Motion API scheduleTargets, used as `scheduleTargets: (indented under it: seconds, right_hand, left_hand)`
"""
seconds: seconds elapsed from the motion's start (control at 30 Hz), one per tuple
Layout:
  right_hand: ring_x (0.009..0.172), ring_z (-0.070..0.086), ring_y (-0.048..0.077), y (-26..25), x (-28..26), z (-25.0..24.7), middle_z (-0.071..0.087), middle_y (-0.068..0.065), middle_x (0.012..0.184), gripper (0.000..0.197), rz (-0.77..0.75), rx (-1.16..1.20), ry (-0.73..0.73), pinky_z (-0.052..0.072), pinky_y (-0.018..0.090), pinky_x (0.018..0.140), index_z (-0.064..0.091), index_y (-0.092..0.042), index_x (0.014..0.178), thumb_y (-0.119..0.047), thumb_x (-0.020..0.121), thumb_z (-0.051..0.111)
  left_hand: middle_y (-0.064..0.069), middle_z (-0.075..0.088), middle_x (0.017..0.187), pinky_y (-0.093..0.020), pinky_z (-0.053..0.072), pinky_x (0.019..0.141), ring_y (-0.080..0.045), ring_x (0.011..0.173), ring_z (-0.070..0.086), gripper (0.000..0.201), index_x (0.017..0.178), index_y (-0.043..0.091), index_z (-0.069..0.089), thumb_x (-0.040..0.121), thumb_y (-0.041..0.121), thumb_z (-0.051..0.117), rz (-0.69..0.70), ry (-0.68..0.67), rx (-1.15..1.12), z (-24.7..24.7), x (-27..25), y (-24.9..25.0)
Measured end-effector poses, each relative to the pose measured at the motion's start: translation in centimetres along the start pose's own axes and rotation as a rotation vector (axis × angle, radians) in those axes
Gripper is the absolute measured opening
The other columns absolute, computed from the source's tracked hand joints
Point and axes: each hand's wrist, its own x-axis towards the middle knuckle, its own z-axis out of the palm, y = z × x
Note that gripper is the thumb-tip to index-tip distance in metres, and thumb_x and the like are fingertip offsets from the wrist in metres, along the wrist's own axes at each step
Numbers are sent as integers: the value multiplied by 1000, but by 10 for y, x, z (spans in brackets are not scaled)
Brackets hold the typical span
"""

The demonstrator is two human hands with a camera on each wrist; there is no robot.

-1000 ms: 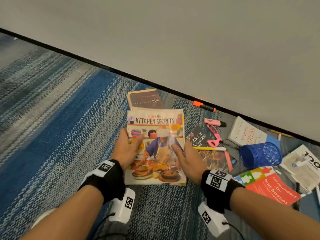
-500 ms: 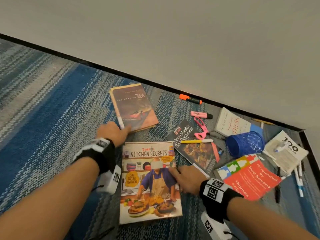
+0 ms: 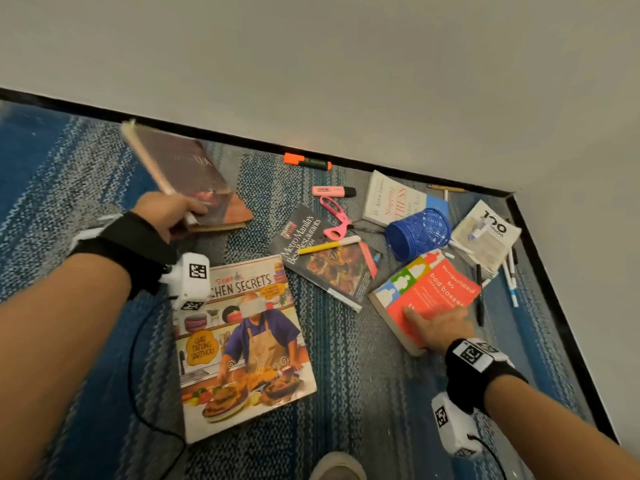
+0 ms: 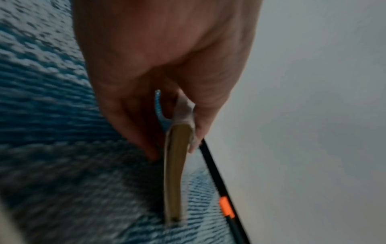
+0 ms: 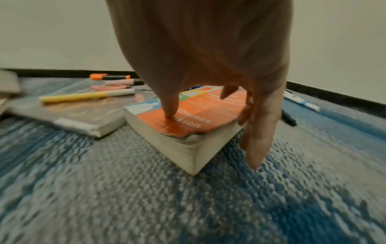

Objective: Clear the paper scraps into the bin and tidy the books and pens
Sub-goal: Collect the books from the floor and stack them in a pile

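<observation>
My left hand (image 3: 188, 216) grips a brown hardcover book (image 3: 187, 174) by its near corner and holds it tilted above the carpet. In the left wrist view the left hand (image 4: 174, 151) has its thumb on one cover of the brown book (image 4: 175, 173) and its fingers on the other. My right hand (image 3: 436, 320) holds the near corner of an orange paperback (image 3: 433, 289) lying on the carpet. The right wrist view shows its thumb (image 5: 169, 112) pressing the orange paperback (image 5: 196, 105) cover and its fingers (image 5: 256, 145) down the side. A cookbook (image 3: 242, 348) lies flat between my arms.
On the carpet lie a restaurant guide (image 3: 325, 268) with a yellow pen (image 3: 329, 245), pink scissors (image 3: 334, 216), pink highlighter (image 3: 332, 191), orange highlighter (image 3: 306, 162), a tipped blue mesh cup (image 3: 419, 233), two more books (image 3: 391, 199) (image 3: 488, 233) and several pens (image 3: 510, 275). Walls form a corner at right.
My left hand has taken hold of the brown book and raised it off the carpet. My right hand has left the cookbook and moved right onto the orange paperback.
</observation>
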Motion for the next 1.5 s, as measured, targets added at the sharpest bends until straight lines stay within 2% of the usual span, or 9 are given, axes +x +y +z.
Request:
scheduleTargets:
  seconds: [0.17, 0.23, 0.43, 0.57, 0.87, 0.97, 1.2, 1.4, 1.5]
  right_hand:
    - [103, 66, 28, 50, 97, 47, 65, 8, 121, 119, 31, 393, -189, 55, 44, 89, 58, -15, 124, -81, 26, 79]
    - [100, 68, 29, 64, 137, 63, 68, 8, 115, 119, 42, 498, -237, 56, 47, 87, 62, -18, 116, -74, 14, 85]
    - [79, 68, 38, 9, 49, 17, 70, 19, 102, 48, 73, 855, -320, 56, 60, 69, 61, -7, 107, -20, 67, 85]
    - [48, 65, 16, -1, 41, -9, 67, 10, 81, 26, 64, 964, -128, 53, 27, 42, 60, -1, 112, -10, 87, 61]
    - [84, 60, 25, -47, -38, -136, 60, 7, 98, 33, -403, 788, 467, 52, 44, 77, 46, -14, 97, -33, 83, 69]
    - [83, 65, 21, -81, -65, -140, 65, 7, 102, 22, -621, 1100, 211, 56, 43, 76, 49, -18, 95, -24, 86, 68]
    - [83, 72, 25, -140, -87, -77, 71, 13, 110, 33, -574, 1026, -607, 59, 37, 64, 56, -13, 124, -24, 93, 56]
    - [83, 73, 26, -164, -98, -52, 73, 14, 106, 26, -578, 903, -854, 59, 35, 65, 61, -13, 115, -26, 92, 56]
    - [79, 73, 23, -175, -103, -36, 72, 15, 109, 32, -531, 866, -923, 59, 30, 60, 62, -11, 118, -31, 93, 54]
  left_hand:
    - [-10, 72, 106, -31, 61, 66, -22, 89, 71, 40, 112, 8, 69, 74, -1, 65, 87, -327, -205, -5, -25, 22]
    - [-9, 75, 96, -29, 60, 68, -19, 81, 72, 36, 113, 5, 67, 80, -4, 59, 79, -429, -261, 0, -39, 20]
    - [-22, 66, 114, -25, 59, 61, -20, 73, 73, 42, 123, -8, 56, 81, -14, 57, 14, -480, -408, 27, -70, -3]
    - [-27, 63, 118, -33, 60, 60, -29, 80, 71, 57, 128, -7, 44, 76, -18, 62, -23, -446, -401, 32, -75, -17]
    - [-23, 66, 111, -47, 57, 80, -38, 97, 67, 56, 120, 4, 49, 73, -24, 60, 101, -433, -307, 43, -74, -23]
    - [-16, 67, 106, -34, 58, 68, -30, 91, 67, 54, 118, 9, 51, 75, -22, 60, 167, -463, -263, 46, -82, -16]
    - [-25, 63, 119, -51, 54, 89, -38, 105, 64, 59, 126, 7, 47, 77, -23, 59, 229, -660, -311, 29, -102, -7]
    - [-16, 64, 124, -48, 55, 89, -35, 112, 63, 68, 135, 13, 43, 78, -17, 63, 205, -703, -306, -11, -105, -28]
    - [-11, 68, 118, -39, 59, 79, -30, 102, 68, 47, 128, 13, 52, 85, 17, 70, 125, -692, -306, -29, -112, -31]
